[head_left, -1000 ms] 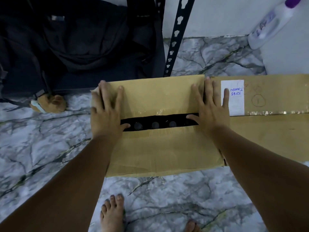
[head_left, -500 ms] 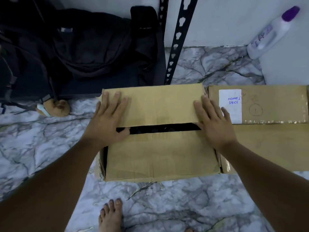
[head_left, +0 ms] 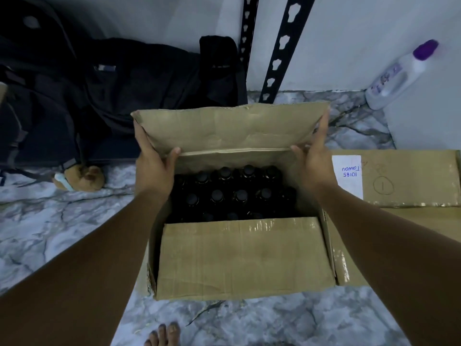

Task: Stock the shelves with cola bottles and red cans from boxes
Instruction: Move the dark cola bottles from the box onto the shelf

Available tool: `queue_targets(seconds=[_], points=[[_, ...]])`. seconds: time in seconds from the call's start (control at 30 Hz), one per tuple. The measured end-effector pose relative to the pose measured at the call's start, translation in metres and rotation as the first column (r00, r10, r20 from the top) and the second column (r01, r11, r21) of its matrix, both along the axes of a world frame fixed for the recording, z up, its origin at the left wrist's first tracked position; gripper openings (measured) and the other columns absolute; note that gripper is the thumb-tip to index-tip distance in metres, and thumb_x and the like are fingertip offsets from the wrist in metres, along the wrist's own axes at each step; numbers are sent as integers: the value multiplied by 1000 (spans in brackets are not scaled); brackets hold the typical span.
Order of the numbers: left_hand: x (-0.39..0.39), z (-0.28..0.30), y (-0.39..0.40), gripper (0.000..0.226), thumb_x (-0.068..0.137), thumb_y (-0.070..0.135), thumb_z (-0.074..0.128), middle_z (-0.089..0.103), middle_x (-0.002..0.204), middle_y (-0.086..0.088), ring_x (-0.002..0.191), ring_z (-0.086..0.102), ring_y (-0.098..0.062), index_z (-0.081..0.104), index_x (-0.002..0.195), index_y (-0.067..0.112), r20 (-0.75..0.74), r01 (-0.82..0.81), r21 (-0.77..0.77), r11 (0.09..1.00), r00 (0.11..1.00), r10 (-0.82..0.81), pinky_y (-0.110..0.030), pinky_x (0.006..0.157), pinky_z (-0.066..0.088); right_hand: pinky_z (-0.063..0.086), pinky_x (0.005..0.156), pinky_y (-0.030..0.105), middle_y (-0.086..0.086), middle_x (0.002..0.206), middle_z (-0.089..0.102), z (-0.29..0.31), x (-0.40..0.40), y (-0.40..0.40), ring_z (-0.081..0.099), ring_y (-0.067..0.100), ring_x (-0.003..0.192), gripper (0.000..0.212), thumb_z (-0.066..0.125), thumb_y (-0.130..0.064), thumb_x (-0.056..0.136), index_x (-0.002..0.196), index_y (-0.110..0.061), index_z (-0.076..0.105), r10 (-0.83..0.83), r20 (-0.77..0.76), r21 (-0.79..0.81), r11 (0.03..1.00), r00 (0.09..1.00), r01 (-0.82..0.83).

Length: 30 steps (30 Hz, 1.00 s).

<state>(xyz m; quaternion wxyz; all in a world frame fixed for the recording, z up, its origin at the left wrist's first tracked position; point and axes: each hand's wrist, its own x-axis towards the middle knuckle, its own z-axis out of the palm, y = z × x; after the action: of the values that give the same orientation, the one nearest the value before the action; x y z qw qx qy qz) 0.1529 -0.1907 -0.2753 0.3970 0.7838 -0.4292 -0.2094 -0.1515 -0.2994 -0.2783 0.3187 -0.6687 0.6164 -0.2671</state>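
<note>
White paper label point(head_left: 347, 176) sitting on the top of the closed cardboard box point(head_left: 409, 176) at the right: blue handwriting, upside down from this view, reading "Tawau" over "10185". Just right of it, on the bare cardboard of the same box, a hand-drawn circle point(head_left: 383, 186) enclosing a single stroke, reading as "1". Fainter pencil marks above that circle staying too faint to read. White bottle with a purple cap point(head_left: 396, 75), leaning against the wall at far right, showing purple print on its side, blurred beyond reading. A small pale tag point(head_left: 105, 68) on the black bag point(head_left: 104, 96) showing no legible letters.
</note>
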Motion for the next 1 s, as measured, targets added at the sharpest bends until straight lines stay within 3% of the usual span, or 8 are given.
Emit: queue_targets(seconds=[0.13, 0.33, 0.43, 0.6, 0.77, 0.87, 0.93, 1.0], points=[[4, -13, -10, 97, 104, 29, 58, 61, 133, -20, 102, 57, -19, -21, 161, 30, 62, 17, 51, 999, 998, -21, -35, 91, 46, 40, 93, 27, 16, 134, 62, -17, 0, -5, 61, 21, 108, 100, 60, -9, 99, 158, -37, -17, 7, -80, 0, 1000, 997, -7], [3, -26, -9, 90, 106, 39, 51, 46, 142, -22, 114, 51, -30, -17, 162, 20, 127, 2, 114, 993, 992, -17, -40, 99, 42, 35, 95, 25, 19, 139, 54, -23, 3, -9, 56, 29, 119, 95, 58, -7, 100, 160, -34, -11, -3, -130, -1, 1000, 992, 2], [-6, -34, 5, 90, 105, 50, 49, 29, 155, -28, 131, 38, -44, 1, 163, 1, 393, -79, 66, 995, 918, 47, -50, 114, 33, 35, 111, 39, 23, 151, 37, -20, 3, 8, 42, 36, 134, 99, 63, -18, 98, 161, -25, -13, 12, -217, -44, 999, 976, -22], [-33, -28, 56, 83, 105, 48, 53, 27, 158, -24, 143, 29, -41, 11, 164, 8, 434, -54, 50, 997, 900, 27, -56, 120, 23, 26, 115, 58, 19, 156, 30, -29, -13, 70, 32, 37, 142, 73, 55, -44, 101, 160, -23, 18, 3, -409, -199, 976, 912, -93], [-51, -26, 92, 59, 103, 45, 55, 50, 144, -11, 145, 30, -34, 40, 154, 19, 372, 22, 209, 978, 923, -101, -55, 121, 18, 27, 108, 48, 6, 130, 55, -37, -33, 106, 42, 28, 130, 49, 45, -51, 100, 139, -25, 53, 124, -523, -130, 966, 843, -223], [-51, -32, 108, 44, 97, 52, 47, 65, 122, -5, 132, 44, -35, 69, 121, 23, 483, 98, 348, 932, 834, -267, -56, 119, 18, 30, 101, 45, -2, 105, 67, -37, -41, 120, 55, 25, 113, 41, 46, -53, 97, 106, -23, 73, 122, -526, -169, 955, 842, -244], [-52, -31, 123, 42, 97, 52, 42, 69, 106, -1, 119, 53, -34, 74, 97, 23, 504, 105, 381, 919, 809, -302, -55, 118, 17, 31, 100, 44, -5, 95, 70, -37, -48, 130, 57, 25, 109, 33, 55, -48, 95, 91, -23, 75, 91, -518, -217, 948, 851, -234], [-54, -27, 137, 37, 99, 47, 44, 68, 98, 0, 108, 60, -31, 71, 95, 22, 515, 100, 315, 944, 817, -259, -52, 115, 22, 32, 100, 44, -5, 96, 68, -34, -52, 142, 55, 25, 108, 23, 61, -43, 95, 92, -23, 72, 56, -490, -230, 954, 870, -190]])
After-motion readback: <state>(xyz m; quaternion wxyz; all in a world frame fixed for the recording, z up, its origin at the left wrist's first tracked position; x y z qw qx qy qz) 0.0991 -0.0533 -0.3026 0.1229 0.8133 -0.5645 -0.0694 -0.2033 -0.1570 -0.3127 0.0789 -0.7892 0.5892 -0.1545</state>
